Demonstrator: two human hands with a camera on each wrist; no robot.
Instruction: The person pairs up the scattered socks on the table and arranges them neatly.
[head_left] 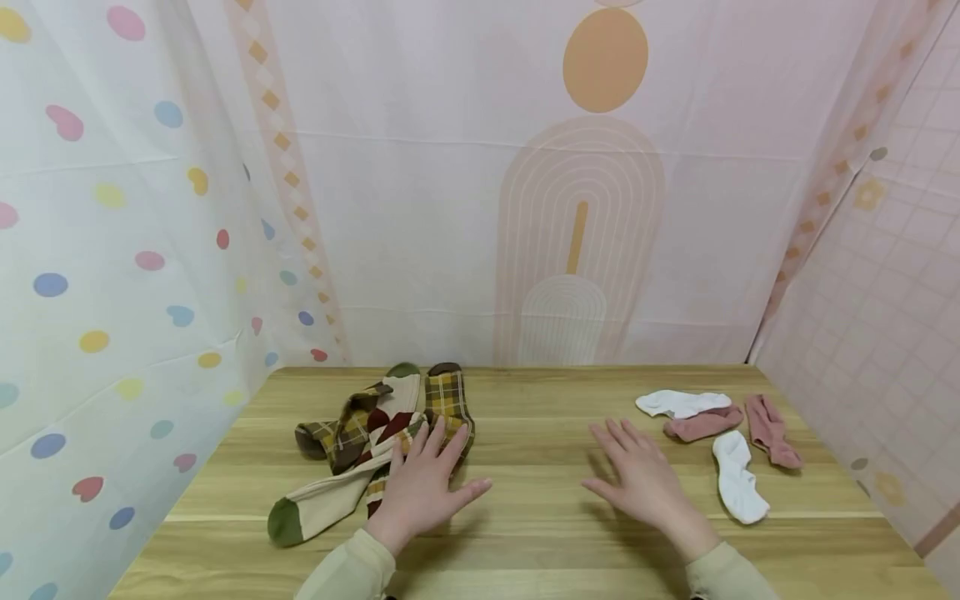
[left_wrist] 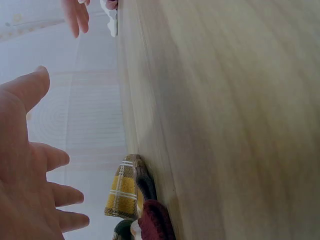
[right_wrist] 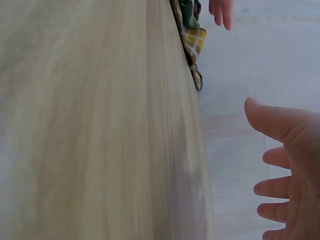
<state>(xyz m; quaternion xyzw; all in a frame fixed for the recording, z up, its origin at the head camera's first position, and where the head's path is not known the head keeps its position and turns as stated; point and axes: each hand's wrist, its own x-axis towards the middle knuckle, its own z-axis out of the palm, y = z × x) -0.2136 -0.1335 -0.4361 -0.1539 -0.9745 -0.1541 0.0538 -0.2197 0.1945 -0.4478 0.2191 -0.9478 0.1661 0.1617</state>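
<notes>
over the table point(head_left: 540, 546), each grip released, left hand point(head_left: 423, 485) partly hides patterned socks point(head_left: 392, 427), right hand point(head_left: 643, 475) near white socks point(head_left: 737, 483).

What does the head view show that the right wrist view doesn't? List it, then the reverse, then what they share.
Head view only: white socks, pink socks and the sleeves. Right wrist view only: the palm side of the right hand. Both: that hand, the left hand, a plaid sock, the table and the curtain.
</notes>
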